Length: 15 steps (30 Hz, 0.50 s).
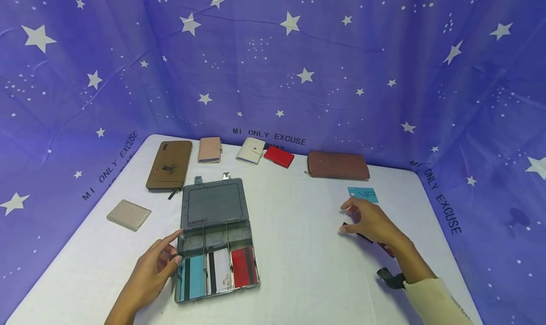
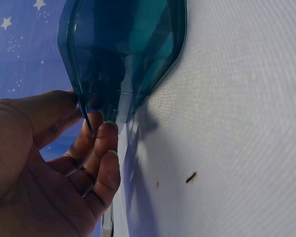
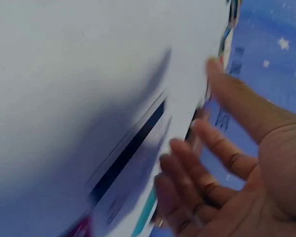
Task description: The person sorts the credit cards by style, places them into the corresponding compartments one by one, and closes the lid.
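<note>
Holding open grey case point(image 1: 215, 202) by left rim with left grip point(image 1: 149, 270), fingers bent. Inside, near side: teal card point(image 1: 196, 273), white card point(image 1: 219, 270), red card point(image 1: 239, 268). With right grip point(image 1: 372, 223), empty, fingers loosely parted: hovering above table point(image 1: 298, 258), just over striped card point(image 3: 130, 150), near VIP card point(image 1: 361, 193).

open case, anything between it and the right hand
Only bare white cloth lies between the open case and the right hand, as the head view shows.

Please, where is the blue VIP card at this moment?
In the head view, the VIP card lies on the right, between the right hand and the reddish-brown wallet.
</note>
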Each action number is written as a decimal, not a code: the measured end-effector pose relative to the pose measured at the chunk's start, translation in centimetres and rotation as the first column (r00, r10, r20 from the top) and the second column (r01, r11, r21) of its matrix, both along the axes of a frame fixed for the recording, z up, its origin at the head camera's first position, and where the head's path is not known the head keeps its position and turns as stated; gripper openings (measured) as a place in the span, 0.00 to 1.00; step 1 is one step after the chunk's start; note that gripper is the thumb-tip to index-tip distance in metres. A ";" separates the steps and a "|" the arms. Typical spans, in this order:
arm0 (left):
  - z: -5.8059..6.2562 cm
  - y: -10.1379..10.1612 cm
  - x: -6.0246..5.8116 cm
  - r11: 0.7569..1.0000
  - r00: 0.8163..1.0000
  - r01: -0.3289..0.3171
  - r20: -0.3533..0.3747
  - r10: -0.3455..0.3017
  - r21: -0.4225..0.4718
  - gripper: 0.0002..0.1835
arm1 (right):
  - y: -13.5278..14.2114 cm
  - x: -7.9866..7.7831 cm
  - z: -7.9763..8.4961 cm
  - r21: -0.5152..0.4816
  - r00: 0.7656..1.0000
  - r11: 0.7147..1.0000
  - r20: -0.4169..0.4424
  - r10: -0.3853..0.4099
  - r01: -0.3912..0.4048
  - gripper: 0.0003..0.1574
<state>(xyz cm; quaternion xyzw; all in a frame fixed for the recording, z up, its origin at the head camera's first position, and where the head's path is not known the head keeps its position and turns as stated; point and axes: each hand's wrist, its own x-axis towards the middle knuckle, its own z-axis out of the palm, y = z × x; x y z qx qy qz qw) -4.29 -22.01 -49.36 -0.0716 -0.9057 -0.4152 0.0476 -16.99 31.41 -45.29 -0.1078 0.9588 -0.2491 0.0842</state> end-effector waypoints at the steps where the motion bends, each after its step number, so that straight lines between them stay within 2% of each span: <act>1: 0.0 0.0 0.0 1.000 1.000 -0.001 0.001 0.001 -0.001 0.32 | 0.7 0.2 0.0 0.034 1.000 0.999 0.010 -0.027 0.026 0.36; 4: 0.1 0.0 0.0 1.000 1.000 -0.005 0.007 0.005 -0.006 0.32 | 2.1 1.0 -0.2 0.108 0.994 0.989 0.036 -0.104 0.100 0.38; 8: 0.1 0.0 0.0 1.000 1.000 -0.011 0.007 0.011 -0.014 0.32 | 2.9 1.5 -0.6 0.139 0.988 0.980 0.030 -0.148 0.143 0.36; 12: 0.0 0.0 -0.1 1.000 1.000 -0.009 0.003 0.009 -0.012 0.32 | 2.8 1.5 -0.9 0.128 0.991 0.983 -0.005 -0.135 0.134 0.31; 15: -0.1 0.1 -0.1 1.000 1.000 -0.005 -0.009 0.005 -0.007 0.32 | 2.2 1.3 -0.9 0.096 0.997 0.992 -0.019 -0.078 0.079 0.24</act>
